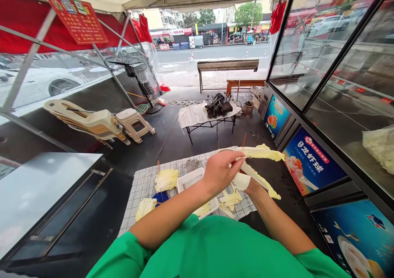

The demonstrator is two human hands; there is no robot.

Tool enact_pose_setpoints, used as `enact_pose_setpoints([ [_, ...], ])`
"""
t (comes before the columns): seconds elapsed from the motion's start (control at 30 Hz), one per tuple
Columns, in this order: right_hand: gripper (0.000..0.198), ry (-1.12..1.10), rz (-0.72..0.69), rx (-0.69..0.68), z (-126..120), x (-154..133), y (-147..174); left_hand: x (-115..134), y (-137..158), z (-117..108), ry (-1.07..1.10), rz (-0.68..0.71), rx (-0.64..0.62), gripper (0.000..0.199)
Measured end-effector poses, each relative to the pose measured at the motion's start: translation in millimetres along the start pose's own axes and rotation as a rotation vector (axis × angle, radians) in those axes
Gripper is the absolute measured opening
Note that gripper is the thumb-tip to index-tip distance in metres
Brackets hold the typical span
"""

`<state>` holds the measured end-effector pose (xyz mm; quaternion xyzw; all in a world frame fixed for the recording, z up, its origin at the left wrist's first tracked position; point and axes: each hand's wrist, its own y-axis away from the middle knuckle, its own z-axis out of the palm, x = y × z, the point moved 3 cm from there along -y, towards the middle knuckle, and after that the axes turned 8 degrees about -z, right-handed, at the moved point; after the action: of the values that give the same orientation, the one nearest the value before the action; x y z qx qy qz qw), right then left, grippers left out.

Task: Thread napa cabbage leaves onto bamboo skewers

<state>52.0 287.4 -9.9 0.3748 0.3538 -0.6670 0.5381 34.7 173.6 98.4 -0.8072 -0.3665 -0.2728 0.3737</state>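
My left hand (222, 169) is closed in a pinch above the low table, its fingertips at a thin wooden skewer (244, 140) that sticks up past a pale yellow cabbage leaf (263, 152). A second leaf strip (261, 179) hangs lower, out to the right. Behind these leaves is my right hand (250, 185), mostly hidden, with a broad white stem end against it; the leaves appear held in it. Under my left forearm stands a white plastic tray (191, 179). Bundles of skewered leaves (166, 180) lie left of it, loose leaf pieces (230, 199) right of it.
A grid-patterned cloth (138, 183) covers the table. Ahead, a second low table (197, 120) carries a pile of dark items (218, 105). Stacked plastic stools (89, 118) and a standing fan (138, 79) are at left. A glass-fronted cabinet (310, 163) runs along the right.
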Motion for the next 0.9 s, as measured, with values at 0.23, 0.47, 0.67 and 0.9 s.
enact_pose_setpoints([
  [0.23, 0.048, -0.02, 0.132, 0.088, -5.4, 23.0, 5.4, -2.8, -5.3, -10.6, -0.384, -0.011, -0.142, 0.025],
  [0.47, 0.048, 0.073, 0.132, -0.085, 10.5, 10.4, 11.6, -11.0, -4.0, -16.3, -0.598, 0.018, -0.235, 0.028],
  [0.67, 0.039, 0.324, 0.023, -0.013, 14.7, 0.0, 10.7, -14.3, -2.4, -20.7, -0.74, -0.056, -0.3, 0.023],
  [0.9, 0.038, 0.403, 0.008, 0.025, 18.0, -5.2, 10.2, -12.3, -3.8, -28.2, -0.597, -0.216, -0.268, 0.015],
])
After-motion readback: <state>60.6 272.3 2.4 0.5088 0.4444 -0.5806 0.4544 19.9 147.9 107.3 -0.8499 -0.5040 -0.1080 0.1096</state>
